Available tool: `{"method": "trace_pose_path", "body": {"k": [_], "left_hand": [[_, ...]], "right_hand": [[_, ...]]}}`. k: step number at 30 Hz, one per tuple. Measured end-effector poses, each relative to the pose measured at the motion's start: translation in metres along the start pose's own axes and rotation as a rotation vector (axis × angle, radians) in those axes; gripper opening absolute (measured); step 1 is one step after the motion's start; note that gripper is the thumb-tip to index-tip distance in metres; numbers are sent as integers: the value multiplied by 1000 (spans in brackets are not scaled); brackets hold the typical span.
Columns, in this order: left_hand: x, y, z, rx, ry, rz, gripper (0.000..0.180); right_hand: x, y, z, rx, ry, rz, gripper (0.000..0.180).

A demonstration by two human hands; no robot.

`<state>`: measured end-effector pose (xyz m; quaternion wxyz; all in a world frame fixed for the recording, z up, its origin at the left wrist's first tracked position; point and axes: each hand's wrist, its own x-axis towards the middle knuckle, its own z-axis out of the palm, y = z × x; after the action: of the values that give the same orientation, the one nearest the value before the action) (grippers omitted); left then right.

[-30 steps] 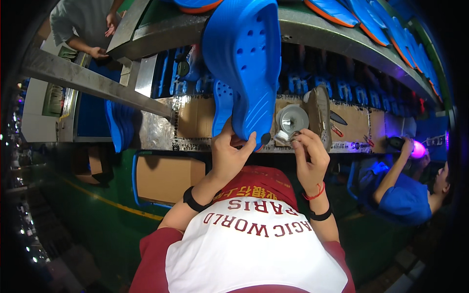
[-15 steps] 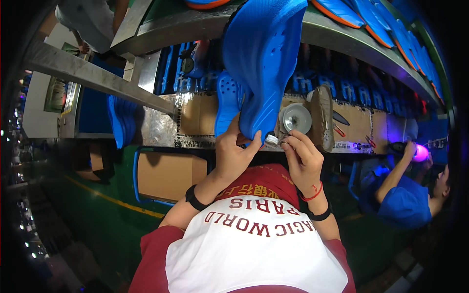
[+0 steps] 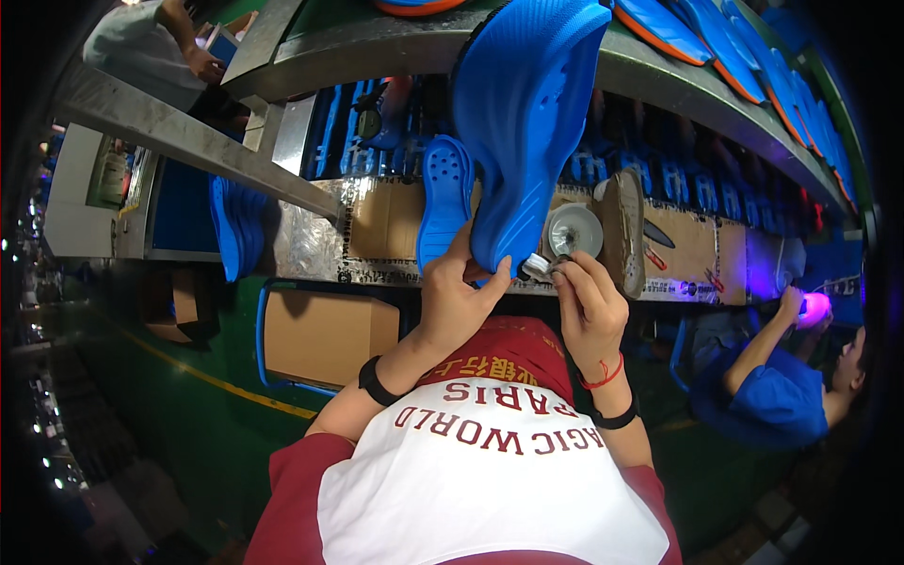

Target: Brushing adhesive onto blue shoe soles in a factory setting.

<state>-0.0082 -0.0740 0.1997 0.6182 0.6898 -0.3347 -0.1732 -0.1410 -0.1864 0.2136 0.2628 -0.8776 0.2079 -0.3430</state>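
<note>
A large blue shoe sole point(image 3: 523, 122) stands tilted up in front of me, its narrow lower end pinched between the thumb and fingers of my left hand point(image 3: 460, 299). My right hand point(image 3: 595, 306) is closed on a small tool with a white end point(image 3: 537, 266), which looks like a small brush. Its white end is beside the lower end of the sole; whether they touch I cannot tell. Just beyond my right hand stands a round white bowl point(image 3: 576, 228). A flatter blue insole point(image 3: 444, 193) with holes lies on the bench behind my left hand.
A worn brown block point(image 3: 621, 235), a knife point(image 3: 657, 234) and red-handled snips point(image 3: 714, 281) lie at right on the cardboard-covered bench point(image 3: 381, 221). Blue soles fill the rack behind. A metal beam point(image 3: 188, 141) crosses at left. A co-worker in blue point(image 3: 777, 391) sits at right.
The blue sole has shifted slightly right with my left hand, showing more of the insole behind. The white-ended tool has moved slightly right. At far left, another person's arm has come further into view.
</note>
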Motion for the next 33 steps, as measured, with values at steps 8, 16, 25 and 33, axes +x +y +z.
{"method": "trace_pose_path", "body": {"k": [8, 16, 25, 33], "left_hand": [[-1, 0, -1, -10, -9, -100, 36], [38, 24, -36, -161, -89, -82, 50], [161, 89, -117, -389, -152, -35, 54], [312, 101, -81, -683, -235, -99, 18]], "right_hand": [[-1, 4, -4, -63, 11, 15, 15], [6, 1, -23, 19, 137, 151, 10], [-8, 3, -21, 62, 123, 199, 8], [-9, 4, -23, 66, 173, 213, 8]]}}
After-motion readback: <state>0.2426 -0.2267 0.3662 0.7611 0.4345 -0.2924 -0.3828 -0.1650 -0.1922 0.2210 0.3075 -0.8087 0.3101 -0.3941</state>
